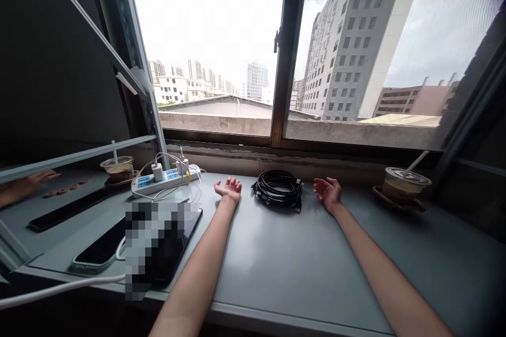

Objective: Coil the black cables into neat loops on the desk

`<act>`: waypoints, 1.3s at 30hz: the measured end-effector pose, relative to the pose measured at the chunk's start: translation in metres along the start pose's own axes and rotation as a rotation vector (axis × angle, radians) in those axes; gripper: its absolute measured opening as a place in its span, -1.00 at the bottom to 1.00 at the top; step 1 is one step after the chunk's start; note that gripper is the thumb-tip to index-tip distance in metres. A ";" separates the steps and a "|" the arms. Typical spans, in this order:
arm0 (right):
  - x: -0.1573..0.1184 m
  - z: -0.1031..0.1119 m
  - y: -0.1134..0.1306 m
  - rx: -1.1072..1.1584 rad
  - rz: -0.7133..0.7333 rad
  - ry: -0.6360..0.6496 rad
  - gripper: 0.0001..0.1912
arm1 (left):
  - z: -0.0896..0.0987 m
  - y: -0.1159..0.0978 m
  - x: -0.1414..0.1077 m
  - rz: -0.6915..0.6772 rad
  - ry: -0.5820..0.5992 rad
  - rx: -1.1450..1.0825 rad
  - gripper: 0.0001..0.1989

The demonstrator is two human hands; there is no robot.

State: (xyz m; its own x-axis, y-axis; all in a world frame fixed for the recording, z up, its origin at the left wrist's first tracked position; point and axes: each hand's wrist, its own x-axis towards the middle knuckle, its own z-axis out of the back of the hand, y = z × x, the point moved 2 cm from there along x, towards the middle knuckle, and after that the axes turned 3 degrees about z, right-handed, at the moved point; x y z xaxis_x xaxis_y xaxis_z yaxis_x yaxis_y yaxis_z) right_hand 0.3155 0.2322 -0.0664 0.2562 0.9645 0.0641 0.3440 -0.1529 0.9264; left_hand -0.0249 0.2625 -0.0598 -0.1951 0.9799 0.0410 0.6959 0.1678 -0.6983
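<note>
A coiled black cable (279,188) lies on the grey table (276,263) near the window, its connector ends showing around the coil. To its left, my left hand (229,189) rests palm up with the fingers loosely curled and apart, holding nothing. My right hand (329,194) is on the other side of the coil, turned on its side, fingers slightly bent and empty. Neither hand touches the cable.
At the left are a white power strip (164,181) with chargers, a phone (98,245), a partly blurred dark tablet (185,237) and a cup (117,169). Another cup (405,184) stands at the right. A person's hand (31,187) shows at the far left.
</note>
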 end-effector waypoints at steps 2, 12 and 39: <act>0.000 -0.001 -0.001 -0.005 0.002 -0.002 -0.62 | 0.000 0.000 0.000 0.003 0.008 0.019 -0.59; 0.004 -0.001 0.002 -0.058 0.073 -0.028 -0.61 | -0.013 0.002 0.006 0.015 0.062 0.188 -0.65; -0.022 -0.043 -0.008 -0.893 0.360 0.068 -0.67 | -0.058 0.030 -0.028 -0.425 0.516 1.232 -0.90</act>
State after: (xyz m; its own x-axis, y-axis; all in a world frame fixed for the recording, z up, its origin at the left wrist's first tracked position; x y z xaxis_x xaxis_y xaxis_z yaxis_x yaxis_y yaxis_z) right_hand 0.2684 0.2214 -0.0589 0.1496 0.9066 0.3946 -0.5657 -0.2488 0.7862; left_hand 0.0410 0.2462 -0.0404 0.2252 0.8524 0.4720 -0.4503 0.5206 -0.7254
